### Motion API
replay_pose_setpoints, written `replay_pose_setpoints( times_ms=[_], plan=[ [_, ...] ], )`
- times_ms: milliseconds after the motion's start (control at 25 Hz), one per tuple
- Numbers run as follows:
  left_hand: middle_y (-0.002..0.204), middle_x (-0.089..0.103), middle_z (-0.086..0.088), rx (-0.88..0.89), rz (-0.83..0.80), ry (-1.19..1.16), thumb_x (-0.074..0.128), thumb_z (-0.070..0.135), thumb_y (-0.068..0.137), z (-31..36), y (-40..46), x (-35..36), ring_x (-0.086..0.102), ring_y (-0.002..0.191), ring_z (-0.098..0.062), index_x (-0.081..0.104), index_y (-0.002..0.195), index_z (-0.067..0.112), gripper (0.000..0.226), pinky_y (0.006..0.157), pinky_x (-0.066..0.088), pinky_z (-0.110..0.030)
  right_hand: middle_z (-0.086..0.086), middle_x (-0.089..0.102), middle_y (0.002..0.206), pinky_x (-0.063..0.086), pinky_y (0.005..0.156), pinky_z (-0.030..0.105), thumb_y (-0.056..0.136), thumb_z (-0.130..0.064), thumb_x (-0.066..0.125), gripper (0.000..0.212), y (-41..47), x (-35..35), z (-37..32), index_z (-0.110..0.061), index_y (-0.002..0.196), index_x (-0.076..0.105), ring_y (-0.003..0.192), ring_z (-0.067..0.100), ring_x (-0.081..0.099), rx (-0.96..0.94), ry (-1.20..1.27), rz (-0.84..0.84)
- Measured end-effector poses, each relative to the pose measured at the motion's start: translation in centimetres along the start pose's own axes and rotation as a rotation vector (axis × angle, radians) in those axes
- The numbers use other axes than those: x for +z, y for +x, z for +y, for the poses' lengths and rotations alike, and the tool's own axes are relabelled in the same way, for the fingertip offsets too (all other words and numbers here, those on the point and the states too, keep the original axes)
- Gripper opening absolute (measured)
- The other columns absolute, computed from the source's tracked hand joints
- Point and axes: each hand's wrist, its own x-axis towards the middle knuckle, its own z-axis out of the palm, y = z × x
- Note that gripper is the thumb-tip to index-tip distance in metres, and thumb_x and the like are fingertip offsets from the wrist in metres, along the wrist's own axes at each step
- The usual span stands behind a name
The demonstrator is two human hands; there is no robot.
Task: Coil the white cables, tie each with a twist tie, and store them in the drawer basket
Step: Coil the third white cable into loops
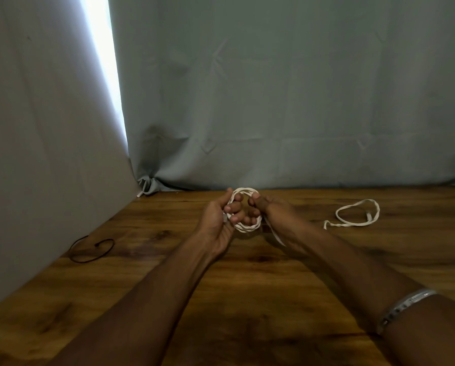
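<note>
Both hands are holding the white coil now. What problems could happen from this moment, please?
1. The coiled cable has no tie yet; only the left hand and right hand hold it, so a loosened grip could let the loops spring apart.
2. Its free tail hangs below the right hand and might snag or pull a loop out.
3. The black twist tie lies far left on the table; reaching for it probably leaves one hand holding the coil.

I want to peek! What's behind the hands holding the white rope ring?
Behind the left hand and right hand, both curled round the coiled white cable, there is wooden table, then a grey curtain. The hands cover parts of the coil, so no tie can be seen.
</note>
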Motion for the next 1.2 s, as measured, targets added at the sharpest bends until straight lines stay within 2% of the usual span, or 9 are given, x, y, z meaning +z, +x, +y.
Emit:
replay_pose_setpoints(
  times_ms=[120, 240, 480, 640, 720, 800, 920, 1080, 1200],
  plan=[
    [0.038, 0.032, 0.009, -0.007, 0.012, -0.028, 0.031, 0.027, 0.111, 0.9, 0.3, -0.3, 0.028, 0.024, -0.003, 0.045, 0.076, 0.01, 0.041, 0.027, 0.024, -0.013, -0.005, 0.056, 0.055, 0.047, 0.057, 0.028, 0.111, -0.028, 0.043, 0.038, 0.1, 0.5, 0.6, -0.015, 0.077, 0.057, 0.051, 0.011, 0.057, -0.034, -0.074, -0.049],
    [0.036, 0.029, 0.01, -0.057, 0.011, 0.044, 0.033, 0.03, 0.11, 1.0, 0.1, -0.7, 0.023, 0.023, -0.001, 0.043, 0.074, 0.014, 0.041, 0.027, 0.012, -0.014, -0.002, 0.061, 0.066, 0.047, 0.051, 0.026, 0.111, -0.028, 0.04, 0.033, -0.1, 0.2, 1.2, -0.014, 0.09, 0.062, 0.059, 0.013, 0.06, -0.059, -0.157, -0.095],
    [0.036, 0.023, 0.011, -0.062, 0.08, 0.306, 0.051, 0.035, 0.106, 0.9, -0.3, -1.6, 0.016, 0.023, 0.0, 0.033, 0.064, 0.023, 0.047, 0.028, 0.013, -0.008, 0.009, 0.066, 0.081, 0.05, 0.063, 0.038, 0.111, -0.026, 0.04, 0.033, -0.2, -0.4, 2.1, -0.002, 0.115, 0.063, 0.07, 0.027, 0.06, -0.173, -0.463, -0.153],
    [0.035, 0.022, 0.011, -0.05, 0.15, 0.347, 0.053, 0.028, 0.103, 1.0, -0.1, -2.3, 0.014, 0.023, -0.001, 0.034, 0.058, 0.024, 0.049, 0.033, 0.011, -0.007, -0.003, 0.068, 0.076, 0.048, 0.058, 0.027, 0.11, -0.026, 0.046, 0.022, -0.9, -0.7, 1.4, -0.016, 0.118, 0.063, 0.06, 0.012, 0.062, -0.226, -0.576, -0.221],
    [0.036, 0.022, 0.012, -0.005, 0.181, 0.303, 0.054, 0.028, 0.102, 1.6, 0.0, -2.2, 0.015, 0.024, -0.002, 0.035, 0.058, 0.024, 0.048, 0.033, 0.013, -0.01, -0.011, 0.069, 0.083, 0.047, 0.061, 0.021, 0.106, -0.031, 0.054, 0.016, -1.1, -1.3, 0.9, -0.026, 0.118, 0.064, 0.066, 0.0, 0.062, -0.303, -0.752, -0.206],
    [0.037, 0.022, 0.012, 0.063, 0.237, 0.216, 0.053, 0.029, 0.104, 2.7, 0.0, -2.2, 0.016, 0.024, -0.002, 0.035, 0.06, 0.023, 0.047, 0.029, 0.012, -0.01, -0.011, 0.071, 0.091, 0.051, 0.07, 0.032, 0.103, -0.034, 0.058, 0.013, -0.8, -2.1, 0.5, -0.031, 0.114, 0.065, 0.078, 0.002, 0.064, -0.393, -0.934, -0.159],
    [0.037, 0.023, 0.011, 0.209, 0.34, 0.133, 0.048, 0.041, 0.107, 4.3, 0.2, -2.6, 0.018, 0.024, -0.001, 0.036, 0.063, 0.022, 0.049, 0.025, 0.012, -0.013, -0.018, 0.069, 0.095, 0.054, 0.079, 0.038, 0.102, -0.032, 0.056, 0.015, -0.5, -3.7, -0.2, -0.036, 0.11, 0.067, 0.087, 0.002, 0.064, -0.499, -1.05, -0.091],
    [0.037, 0.028, 0.01, 0.252, 0.279, 0.021, 0.03, 0.043, 0.112, 5.3, 0.6, -3.3, 0.024, 0.025, -0.003, 0.039, 0.067, 0.018, 0.052, 0.028, 0.018, -0.015, -0.013, 0.066, 0.1, 0.043, 0.087, 0.042, 0.099, -0.021, 0.064, 0.02, 0.1, -4.4, -1.1, -0.032, 0.112, 0.075, 0.095, 0.01, 0.062, -0.7, -1.224, -0.105],
    [0.04, 0.036, 0.005, 0.218, 0.219, 0.168, 0.031, 0.031, 0.112, 4.0, 0.7, -2.6, 0.032, 0.028, -0.008, 0.046, 0.062, 0.016, 0.054, 0.035, 0.026, -0.012, -0.008, 0.063, 0.102, 0.03, 0.08, 0.036, 0.097, -0.014, 0.063, 0.026, -0.5, -3.2, -1.6, -0.029, 0.113, 0.076, 0.099, 0.014, 0.058, -0.823, -1.322, -0.141]
  ],
)
